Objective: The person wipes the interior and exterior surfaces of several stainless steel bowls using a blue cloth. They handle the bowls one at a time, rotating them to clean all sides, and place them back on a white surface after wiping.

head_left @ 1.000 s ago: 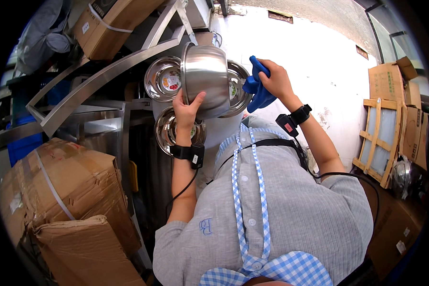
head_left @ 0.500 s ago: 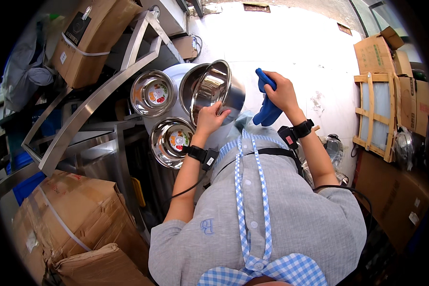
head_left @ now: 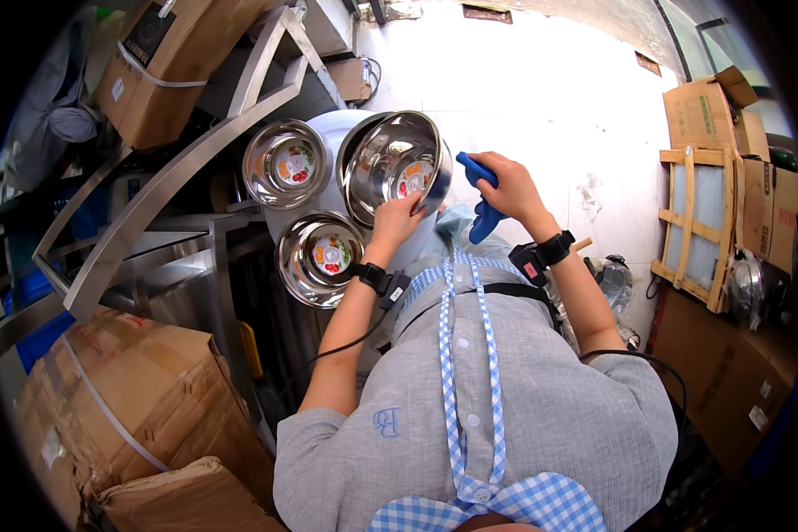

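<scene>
A shiny steel basin (head_left: 383, 160) leans tilted over another steel basin (head_left: 353, 146), which it mostly covers. My left hand (head_left: 397, 222) grips the near rim of the tilted basin, its fingers curled at the edge beside a colourful round sticker on the inside bottom. My right hand (head_left: 512, 186) is closed round a bunched blue cloth (head_left: 486, 220), just right of the basin and apart from it. Two more steel basins, one farther (head_left: 275, 177) and one nearer (head_left: 303, 270), sit to the left, both with stickers inside.
Under the basins is a white round surface (head_left: 328, 124). Bent steel frames (head_left: 164, 195) stand close on the left, with cardboard boxes (head_left: 151, 381) beside them. At the right are a wooden crate (head_left: 690, 213), more cartons (head_left: 696, 115) and plastic-wrapped metal items (head_left: 614, 279).
The held basin has tipped so that its inside and sticker now face upward more. My right hand has come down and left, bringing the blue cloth nearer the basin.
</scene>
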Available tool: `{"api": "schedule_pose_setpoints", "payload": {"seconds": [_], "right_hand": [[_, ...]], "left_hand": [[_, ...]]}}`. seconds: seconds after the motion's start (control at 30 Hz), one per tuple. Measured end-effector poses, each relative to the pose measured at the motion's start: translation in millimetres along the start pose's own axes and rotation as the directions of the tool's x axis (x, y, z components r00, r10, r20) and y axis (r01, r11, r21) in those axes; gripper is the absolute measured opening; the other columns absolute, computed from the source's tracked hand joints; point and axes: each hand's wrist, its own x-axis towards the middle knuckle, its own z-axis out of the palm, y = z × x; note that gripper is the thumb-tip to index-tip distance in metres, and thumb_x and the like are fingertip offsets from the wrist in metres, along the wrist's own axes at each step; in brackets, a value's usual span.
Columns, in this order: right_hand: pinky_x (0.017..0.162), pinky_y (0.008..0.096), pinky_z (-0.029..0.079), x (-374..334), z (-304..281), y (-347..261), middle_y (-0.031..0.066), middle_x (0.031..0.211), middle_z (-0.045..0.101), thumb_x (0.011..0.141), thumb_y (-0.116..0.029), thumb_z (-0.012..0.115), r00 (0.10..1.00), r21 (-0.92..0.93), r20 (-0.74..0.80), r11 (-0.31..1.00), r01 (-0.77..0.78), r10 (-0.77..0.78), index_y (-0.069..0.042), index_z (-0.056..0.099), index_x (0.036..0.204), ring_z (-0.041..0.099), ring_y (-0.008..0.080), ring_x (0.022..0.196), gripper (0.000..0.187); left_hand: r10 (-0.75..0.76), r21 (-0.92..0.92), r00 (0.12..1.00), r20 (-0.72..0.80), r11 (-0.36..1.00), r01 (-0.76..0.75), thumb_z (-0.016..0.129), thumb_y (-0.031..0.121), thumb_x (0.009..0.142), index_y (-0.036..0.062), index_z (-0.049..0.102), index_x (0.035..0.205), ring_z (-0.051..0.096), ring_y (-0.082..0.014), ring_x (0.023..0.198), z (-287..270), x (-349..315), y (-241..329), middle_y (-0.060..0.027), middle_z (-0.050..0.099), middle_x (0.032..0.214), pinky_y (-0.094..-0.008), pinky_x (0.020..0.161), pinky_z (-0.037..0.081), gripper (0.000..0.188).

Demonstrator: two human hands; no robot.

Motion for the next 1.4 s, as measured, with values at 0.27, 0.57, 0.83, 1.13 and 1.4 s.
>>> {"api": "schedule_pose_setpoints", "payload": {"seconds": [0.27, 0.57, 0.83, 1.13, 1.4], "right_hand": [[0.075, 0.0374, 0.052, 2.2, 26.9, -14.1, 0.0113, 0.100, 0.065, 0.075, -0.008, 0.059, 0.959, 0.020, 0.273, 0.997, 0.075, -0.078, -0.009, 0.062, 0.118, 0.064, 0.0299, 0.084, 0.043], [0.076, 0.0400, 0.052, 0.9, 32.3, -18.9, 0.0110, 0.099, 0.065, 0.077, -0.015, 0.061, 0.926, -0.045, 0.372, 0.995, 0.090, -0.067, -0.013, 0.062, 0.118, 0.064, 0.0314, 0.083, 0.041], [0.076, 0.0400, 0.052, -2.5, 31.2, -22.1, 0.0114, 0.101, 0.065, 0.077, -0.016, 0.063, 0.920, -0.052, 0.391, 0.996, 0.067, -0.041, -0.011, 0.062, 0.117, 0.064, 0.0317, 0.085, 0.040], [0.078, 0.0405, 0.052, 9.1, 62.6, -28.0, 0.0130, 0.103, 0.065, 0.076, -0.017, 0.064, 0.830, -0.040, 0.533, 0.975, 0.220, -0.165, -0.010, 0.062, 0.116, 0.064, 0.0322, 0.088, 0.041], [0.080, 0.0425, 0.051, 21.8, 134.3, -55.5, 0.0153, 0.104, 0.064, 0.074, -0.012, 0.062, 0.553, 0.140, 0.716, 0.864, 0.484, -0.426, -0.006, 0.061, 0.115, 0.063, 0.0350, 0.090, 0.041]], "left_hand": [[-0.037, -0.046, 0.997, 0.074, 0.998, 0.040, 0.062, 0.025, 0.085, 0.0157, 0.060, 0.107, 0.064, -0.0366, 0.076, 15.4, -9.8, 2.6, -0.0139, 0.068, 0.081, -0.0473, 0.067, 0.051, 0.024], [0.004, 0.150, 0.993, 0.116, 0.988, -0.022, 0.066, 0.028, 0.083, 0.0128, 0.060, 0.104, 0.066, -0.0345, 0.076, 29.2, 0.1, -3.1, -0.0147, 0.068, 0.080, -0.0459, 0.067, 0.051, 0.027], [-0.049, 0.081, 0.965, 0.259, 0.996, 0.028, 0.059, 0.037, 0.089, 0.0106, 0.054, 0.120, 0.063, -0.0364, 0.096, 73.8, 0.2, -48.6, -0.0190, 0.067, 0.100, -0.0474, 0.083, 0.048, 0.041], [-0.075, -0.180, 0.992, 0.102, 0.979, 0.093, 0.058, 0.029, 0.090, 0.0053, 0.057, 0.119, 0.056, -0.0353, 0.108, 88.0, -17.9, -59.8, -0.0177, 0.062, 0.113, -0.0445, 0.094, 0.043, 0.038], [-0.510, -0.529, 0.853, -0.112, 0.757, 0.383, 0.062, 0.014, 0.086, 0.0060, 0.060, 0.113, 0.061, -0.0351, 0.101, 63.6, -95.8, -55.8, -0.0194, 0.063, 0.109, -0.0419, 0.085, 0.048, 0.028]]}}
